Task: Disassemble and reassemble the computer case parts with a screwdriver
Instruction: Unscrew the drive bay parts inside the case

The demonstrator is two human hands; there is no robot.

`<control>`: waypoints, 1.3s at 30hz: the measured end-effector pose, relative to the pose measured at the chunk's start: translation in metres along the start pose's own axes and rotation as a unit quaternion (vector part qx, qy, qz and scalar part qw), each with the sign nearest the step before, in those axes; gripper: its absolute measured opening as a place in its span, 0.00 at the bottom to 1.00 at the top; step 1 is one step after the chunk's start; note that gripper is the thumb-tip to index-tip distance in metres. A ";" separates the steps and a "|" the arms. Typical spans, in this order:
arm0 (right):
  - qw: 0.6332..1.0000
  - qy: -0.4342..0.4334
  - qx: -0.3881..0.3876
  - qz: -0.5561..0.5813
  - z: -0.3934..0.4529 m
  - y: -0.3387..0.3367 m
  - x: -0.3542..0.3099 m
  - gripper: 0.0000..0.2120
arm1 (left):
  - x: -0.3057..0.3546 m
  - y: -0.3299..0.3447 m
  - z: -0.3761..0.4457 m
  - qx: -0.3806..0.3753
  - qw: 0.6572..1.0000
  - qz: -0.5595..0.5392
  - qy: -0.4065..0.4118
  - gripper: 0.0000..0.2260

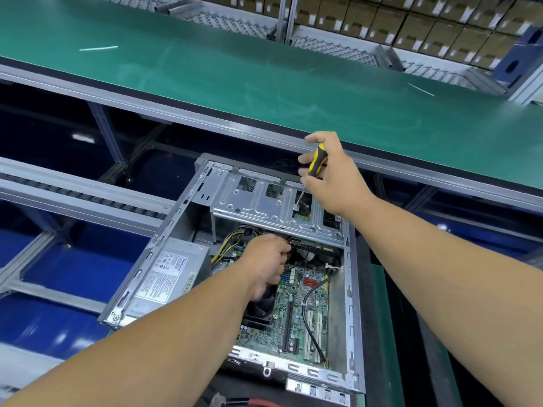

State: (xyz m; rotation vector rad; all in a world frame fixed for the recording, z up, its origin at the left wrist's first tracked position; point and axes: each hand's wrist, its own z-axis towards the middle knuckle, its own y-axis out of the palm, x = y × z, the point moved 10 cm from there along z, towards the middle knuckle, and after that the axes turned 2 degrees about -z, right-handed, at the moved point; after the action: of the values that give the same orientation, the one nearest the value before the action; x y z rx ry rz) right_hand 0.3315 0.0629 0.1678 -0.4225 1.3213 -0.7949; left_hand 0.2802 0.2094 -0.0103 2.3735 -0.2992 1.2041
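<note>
An open computer case [349, 292] lies on its side, showing its green motherboard [305, 312] and silver power supply [164, 277]. My right hand [332, 174] grips a yellow and black screwdriver [317, 160], whose tip rests on a screw [296, 205] in the metal drive cage [264, 204] at the far end of the case. My left hand [264, 265] reaches inside the case below the cage, fingers curled around a dark part near the cables; what it holds is hidden.
A green conveyor belt [264, 80] with an aluminium rail runs behind the case. Roller tracks and blue bins [73, 268] lie to the left. Stacked cardboard boxes [411, 22] fill the far background. Yellow and black cables [229, 245] cross the case interior.
</note>
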 end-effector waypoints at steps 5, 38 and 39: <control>0.989 -0.007 0.065 -0.129 0.000 -0.011 -0.004 0.31 | 0.000 0.001 0.001 0.002 1.000 -0.003 0.000 0.12; 0.999 0.010 0.022 -0.041 -0.001 0.002 -0.002 0.35 | -0.011 0.009 0.001 -0.038 0.993 -0.096 -0.060 0.14; 0.999 0.020 0.021 -0.027 0.000 0.002 -0.001 0.34 | -0.011 0.009 0.001 -0.038 0.993 -0.094 -0.057 0.14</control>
State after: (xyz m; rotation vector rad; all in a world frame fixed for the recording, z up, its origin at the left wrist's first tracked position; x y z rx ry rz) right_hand 0.3322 0.0649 0.1670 -0.4125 1.3338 -0.8779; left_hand 0.2710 0.2010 -0.0167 2.3484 -0.1501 0.9564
